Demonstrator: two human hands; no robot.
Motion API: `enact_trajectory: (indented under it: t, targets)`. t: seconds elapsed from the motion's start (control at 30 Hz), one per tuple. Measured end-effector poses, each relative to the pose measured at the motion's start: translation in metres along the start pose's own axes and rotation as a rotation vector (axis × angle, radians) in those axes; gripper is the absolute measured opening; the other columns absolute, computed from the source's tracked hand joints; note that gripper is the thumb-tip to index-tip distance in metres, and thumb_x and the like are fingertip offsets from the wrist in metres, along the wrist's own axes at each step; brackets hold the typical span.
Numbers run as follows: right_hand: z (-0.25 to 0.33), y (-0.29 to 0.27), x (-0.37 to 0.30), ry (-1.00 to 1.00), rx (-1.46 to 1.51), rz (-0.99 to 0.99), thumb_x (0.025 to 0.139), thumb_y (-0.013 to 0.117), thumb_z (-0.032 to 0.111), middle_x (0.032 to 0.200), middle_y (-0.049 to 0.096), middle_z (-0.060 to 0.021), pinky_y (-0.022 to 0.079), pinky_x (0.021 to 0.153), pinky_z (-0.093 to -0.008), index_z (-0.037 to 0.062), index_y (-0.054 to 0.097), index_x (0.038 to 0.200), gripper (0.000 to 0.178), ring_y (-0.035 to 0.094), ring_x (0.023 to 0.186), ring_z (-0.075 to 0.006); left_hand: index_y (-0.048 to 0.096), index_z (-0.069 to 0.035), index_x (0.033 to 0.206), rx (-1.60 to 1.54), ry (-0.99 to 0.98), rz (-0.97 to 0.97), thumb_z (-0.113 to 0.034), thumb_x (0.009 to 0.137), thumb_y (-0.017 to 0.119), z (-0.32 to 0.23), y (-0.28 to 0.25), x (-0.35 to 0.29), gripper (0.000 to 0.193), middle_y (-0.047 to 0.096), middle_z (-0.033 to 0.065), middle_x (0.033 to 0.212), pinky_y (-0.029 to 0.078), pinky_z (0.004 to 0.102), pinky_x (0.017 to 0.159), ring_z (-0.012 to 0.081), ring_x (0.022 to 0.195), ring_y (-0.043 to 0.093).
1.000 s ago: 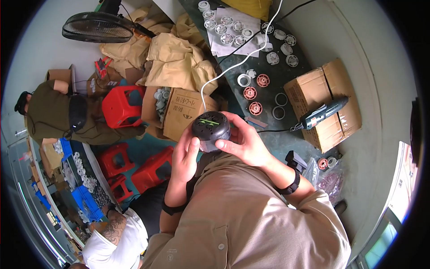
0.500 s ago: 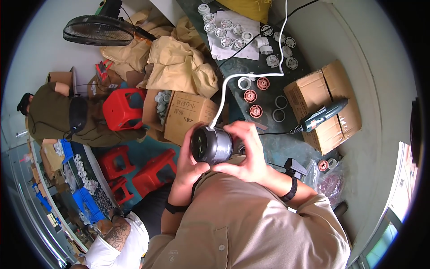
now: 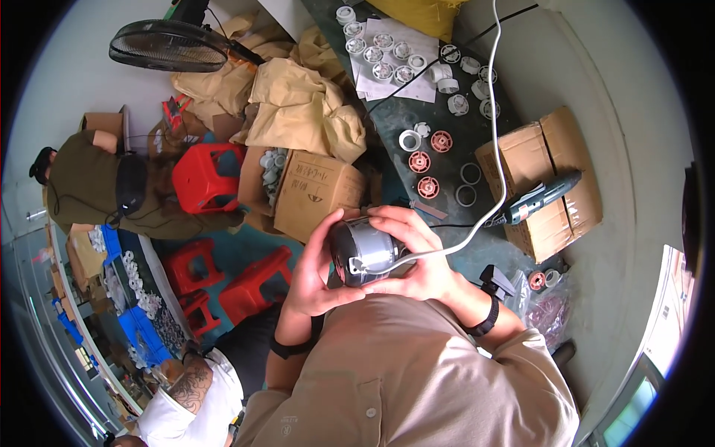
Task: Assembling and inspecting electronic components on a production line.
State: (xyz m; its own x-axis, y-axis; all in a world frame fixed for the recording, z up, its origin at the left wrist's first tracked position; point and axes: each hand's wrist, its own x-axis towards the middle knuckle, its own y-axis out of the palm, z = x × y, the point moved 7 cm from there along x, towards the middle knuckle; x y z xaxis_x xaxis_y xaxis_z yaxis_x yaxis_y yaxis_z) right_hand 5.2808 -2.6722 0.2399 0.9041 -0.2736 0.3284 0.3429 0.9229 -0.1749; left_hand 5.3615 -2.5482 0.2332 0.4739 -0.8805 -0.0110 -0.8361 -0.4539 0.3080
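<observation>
Close in front of my body I hold a dark grey cylindrical device [image 3: 372, 244] between both hands. My left hand [image 3: 309, 281] grips its left end, fingers along the far side and thumb underneath. Around the right end curl the fingers of my right hand [image 3: 423, 264], its thumb along the near side. A white cable [image 3: 497, 141] is plugged into the device's near lower side and runs right, then up past the bench. The device's far side is hidden.
On the dark bench [image 3: 402, 115] stand several white round parts [image 3: 383, 71], red round parts [image 3: 420, 162] and white rings [image 3: 470, 173]. A corded power tool [image 3: 544, 197] lies on a cardboard box [image 3: 577, 153]. To the left are red stools [image 3: 208, 179], a fan [image 3: 170, 46] and two other people.
The device has been turned in my hands. Its cable plug has gone from the far upper side to the near side, and the cable has swung to the right.
</observation>
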Motion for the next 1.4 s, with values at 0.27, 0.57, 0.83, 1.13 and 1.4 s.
enact_trajectory:
  t: [0.27,0.57,0.83,1.13,1.4]
  targets:
    - [0.003,-0.003,0.002,-0.086,0.003,-0.033,0.061,0.085,0.027,0.124,0.049,-0.0175,0.046,0.093,-0.0419,0.0015,0.055,0.118,0.07,0.053,0.112,-0.0339,0.021,-0.001,0.142,0.04,-0.007,-0.045,-0.005,0.067,0.074,-0.003,0.002,-0.003,0.092,0.026,0.0215,0.144,0.029,0.0403,0.107,0.0304,0.132,0.033]
    - [-0.006,0.002,-0.002,-0.044,0.274,-0.036,0.061,0.085,0.015,0.131,0.045,-0.0208,0.044,0.096,-0.0424,0.0007,0.042,0.131,0.083,0.05,0.118,-0.0358,0.031,-0.007,0.135,0.195,0.213,0.014,-0.001,0.062,0.073,-0.013,0.005,0.0,0.085,0.028,0.0221,0.141,0.032,0.0426,0.104,0.035,0.13,0.035]
    - [-0.02,0.002,-0.002,0.158,0.231,0.093,0.062,0.085,0.032,0.129,0.045,-0.0177,0.039,0.1,-0.0399,0.0001,0.039,0.135,0.092,0.047,0.119,-0.0305,0.018,-0.002,0.14,-0.018,-0.019,-0.1,-0.015,0.068,0.08,0.005,-0.001,-0.004,0.095,0.032,0.0191,0.138,0.029,0.0427,0.107,0.0293,0.129,0.035]
    - [-0.037,-0.004,0.005,0.437,0.212,-0.099,0.076,0.065,0.06,0.1,0.051,-0.0099,0.042,0.087,-0.0322,-0.0032,0.049,0.125,0.082,0.051,0.097,-0.0194,0.013,0.002,0.144,-0.155,-0.076,-0.166,-0.007,0.082,0.067,0.015,-0.001,0.007,0.083,0.032,0.0167,0.141,0.034,0.0376,0.104,0.0248,0.127,0.04]
    - [-0.014,-0.013,0.027,0.247,0.116,-0.092,0.085,0.05,0.06,0.126,0.045,-0.0182,0.034,0.099,-0.0357,-0.0031,0.039,0.134,0.081,0.046,0.116,-0.0265,0.029,0.002,0.128,-0.252,-0.142,-0.218,-0.031,0.093,0.054,0.015,0.001,0.028,0.054,0.051,0.0173,0.119,0.053,0.0408,0.083,0.0231,0.103,0.059]
